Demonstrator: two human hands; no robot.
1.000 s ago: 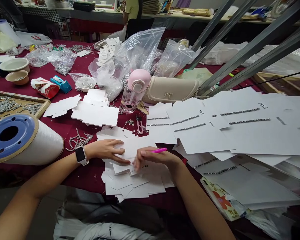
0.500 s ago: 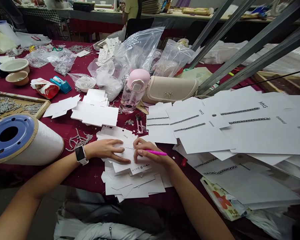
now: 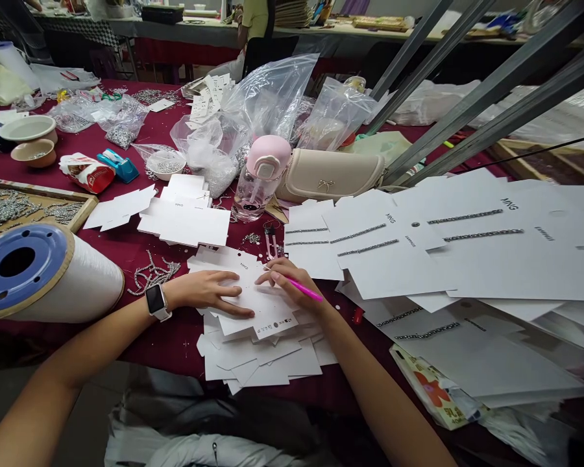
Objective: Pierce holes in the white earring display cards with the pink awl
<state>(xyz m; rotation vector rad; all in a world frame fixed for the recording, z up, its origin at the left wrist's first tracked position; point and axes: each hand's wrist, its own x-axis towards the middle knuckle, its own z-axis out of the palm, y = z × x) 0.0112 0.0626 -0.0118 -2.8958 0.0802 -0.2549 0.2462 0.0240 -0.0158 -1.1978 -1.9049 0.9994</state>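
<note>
My left hand lies with its fingers spread on a white card printed "MNG", on top of a stack. A watch is on that wrist. My right hand is closed around a pink pen-like tool, its thin tip over the upper right part of the card. More white cards lie fanned out below. Left of the stack is a small heap of silver chains.
A large thread spool stands at the left, a pink-lidded bottle and beige purse behind. Cards with chain strips cover the right. Metal bars slant across the upper right. A person in yellow is far back.
My right hand has moved up the card with the pink tool, from its lower middle to near its upper right edge. My left hand has stayed in place.
</note>
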